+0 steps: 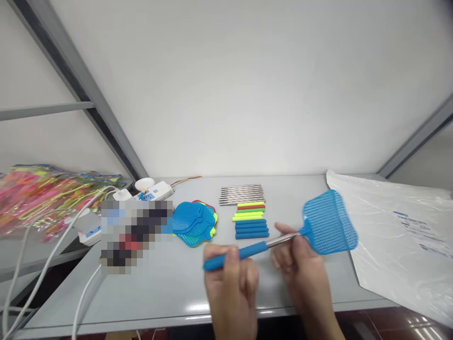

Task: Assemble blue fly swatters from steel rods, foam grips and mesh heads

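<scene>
My hands hold a blue fly swatter (331, 222) above the grey table (166, 293). My left hand (230, 288) is shut around its blue foam grip (237, 255), and my right hand (300, 269) pinches the bare steel shaft just below the mesh head. Beyond my hands lies a pile of loose swatter heads (194, 223) in blue, green and yellow. Beside it are a bundle of steel rods (242, 194), a few yellow, red and green foam grips (249, 211), and a row of blue foam grips (251, 228).
A white printed plastic bag (399, 236) covers the table's right end. At the back left stand a white power strip (154, 191) and white cables (53, 250). Colourful packaged goods (42, 200) lie further left. A pixelated patch (136, 236) hides part of the table.
</scene>
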Available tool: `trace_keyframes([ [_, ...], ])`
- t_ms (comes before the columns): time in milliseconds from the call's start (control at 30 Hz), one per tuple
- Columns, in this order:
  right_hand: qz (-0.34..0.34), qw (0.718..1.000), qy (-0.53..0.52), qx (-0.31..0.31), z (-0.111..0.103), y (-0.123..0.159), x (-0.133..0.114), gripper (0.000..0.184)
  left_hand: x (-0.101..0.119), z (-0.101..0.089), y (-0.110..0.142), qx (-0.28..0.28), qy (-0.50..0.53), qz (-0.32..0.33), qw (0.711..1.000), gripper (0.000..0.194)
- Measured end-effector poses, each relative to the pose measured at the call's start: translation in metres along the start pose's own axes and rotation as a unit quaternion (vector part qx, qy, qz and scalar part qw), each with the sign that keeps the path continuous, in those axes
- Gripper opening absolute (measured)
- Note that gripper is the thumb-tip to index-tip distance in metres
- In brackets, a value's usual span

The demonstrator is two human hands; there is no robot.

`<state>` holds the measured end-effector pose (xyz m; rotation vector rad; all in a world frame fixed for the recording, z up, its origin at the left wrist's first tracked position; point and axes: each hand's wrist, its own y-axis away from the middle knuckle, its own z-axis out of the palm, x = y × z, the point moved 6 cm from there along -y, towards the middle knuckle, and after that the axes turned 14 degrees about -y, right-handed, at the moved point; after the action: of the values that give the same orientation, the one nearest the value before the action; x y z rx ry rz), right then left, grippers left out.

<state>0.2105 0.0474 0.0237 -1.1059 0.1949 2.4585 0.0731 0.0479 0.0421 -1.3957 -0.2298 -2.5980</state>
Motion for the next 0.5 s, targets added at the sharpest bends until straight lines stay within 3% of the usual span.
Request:
trace_keyframes([
  [100,0.037,0.991,0.08,-0.096,0.011,0.004,0.004,0.031,-0.022,0.016,0.001,-0.122,-0.11,-0.066,0.984,0.022],
  [167,0.019,0.984,0.135,-0.116,0.01,0.003,-0.01,0.025,-0.025,0.021,-0.001,-0.195,-0.2,-0.043,0.959,0.023],
  [233,0.007,0.975,0.181,-0.132,0.005,-0.002,-0.028,0.025,-0.02,0.022,-0.005,-0.248,-0.299,0.021,0.921,0.021],
  [300,0.019,0.961,0.246,-0.128,-0.009,-0.011,-0.043,0.028,-0.011,0.018,-0.01,-0.26,-0.392,0.102,0.877,0.017],
  [367,0.042,0.935,0.338,-0.1,-0.029,-0.023,-0.052,0.034,-0.003,0.01,-0.017,-0.233,-0.461,0.162,0.841,0.017],
  [433,0.049,0.887,0.455,-0.061,-0.049,-0.039,-0.056,0.039,0.003,0.0,-0.024,-0.207,-0.511,0.196,0.811,0.019],
  [500,0.051,0.819,0.57,-0.033,-0.063,-0.056,-0.055,0.038,0.009,-0.01,-0.031,-0.193,-0.549,0.229,0.78,0.02],
])
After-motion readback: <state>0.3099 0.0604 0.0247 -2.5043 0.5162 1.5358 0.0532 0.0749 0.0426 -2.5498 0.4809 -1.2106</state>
